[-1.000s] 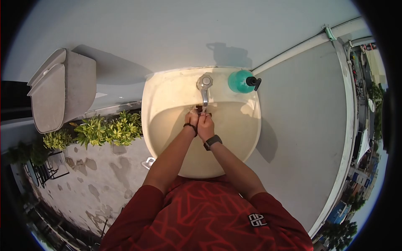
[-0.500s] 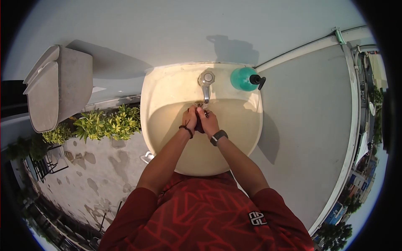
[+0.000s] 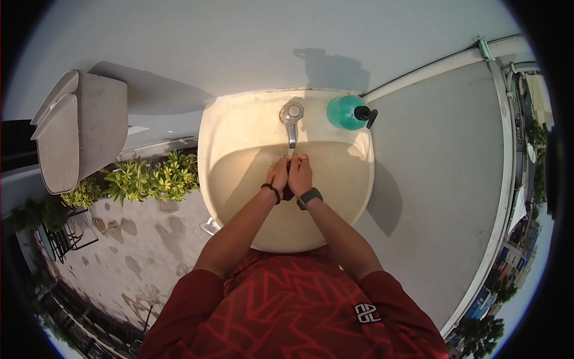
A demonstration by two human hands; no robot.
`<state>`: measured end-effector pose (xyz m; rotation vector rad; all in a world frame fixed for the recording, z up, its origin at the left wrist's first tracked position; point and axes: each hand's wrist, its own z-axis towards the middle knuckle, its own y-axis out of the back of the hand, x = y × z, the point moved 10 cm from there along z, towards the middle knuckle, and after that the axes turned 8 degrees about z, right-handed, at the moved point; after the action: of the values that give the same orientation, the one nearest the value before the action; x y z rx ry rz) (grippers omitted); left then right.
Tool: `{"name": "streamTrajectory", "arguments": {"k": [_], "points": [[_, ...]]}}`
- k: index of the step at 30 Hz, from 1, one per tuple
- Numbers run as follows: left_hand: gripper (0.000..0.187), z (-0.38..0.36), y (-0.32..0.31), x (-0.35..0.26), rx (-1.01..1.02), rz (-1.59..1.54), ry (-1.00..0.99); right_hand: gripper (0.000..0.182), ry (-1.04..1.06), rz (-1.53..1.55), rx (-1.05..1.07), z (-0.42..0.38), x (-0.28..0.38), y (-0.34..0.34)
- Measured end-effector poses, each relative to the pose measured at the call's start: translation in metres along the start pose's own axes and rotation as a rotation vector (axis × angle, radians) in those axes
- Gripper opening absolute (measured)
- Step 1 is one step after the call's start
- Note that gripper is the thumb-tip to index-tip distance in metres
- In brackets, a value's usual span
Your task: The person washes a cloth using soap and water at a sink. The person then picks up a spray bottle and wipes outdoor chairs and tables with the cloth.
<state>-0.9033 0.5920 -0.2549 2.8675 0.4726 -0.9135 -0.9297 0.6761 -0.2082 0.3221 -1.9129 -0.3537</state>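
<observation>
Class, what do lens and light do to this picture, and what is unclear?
Head view: strong fisheye bending, black corners; head view: dark shadows right of the grey tapered container and rounded cream basin; head view: small dark patch between bare left hand and bare right hand too shaded to identify.

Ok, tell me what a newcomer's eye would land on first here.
Probably the bright turquoise pump bottle, standing at the back right corner of the cream basin. Next come the person's left grip and right grip, bare hands close together over the bowl, by the spout of the chrome tap. The red patterned shirt also stands out, filling the bottom centre of the view.
</observation>
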Motion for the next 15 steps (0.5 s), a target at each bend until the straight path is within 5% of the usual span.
{"name": "streamTrajectory", "arguments": {"k": [4,9,13,15], "points": [[0.043,-0.029,-0.004,-0.028,-0.038,0.208,-0.053,0.013,0.061,0.063,-0.053,0.014,0.0,-0.004],[0.045,-0.004,0.023,-0.02,-0.048,-0.063,0.012,0.014,0.118,0.108,-0.091,0.022,-0.002,0.0],[0.037,-0.018,0.025,-0.017,-0.033,-0.177,0.018,0.019,-0.049,0.267,0.074,0.029,-0.001,0.001],[0.029,0.021,0.038,0.006,0.226,-0.89,-0.037,0.029,-0.398,0.423,0.357,-0.009,0.004,-0.007]]}}
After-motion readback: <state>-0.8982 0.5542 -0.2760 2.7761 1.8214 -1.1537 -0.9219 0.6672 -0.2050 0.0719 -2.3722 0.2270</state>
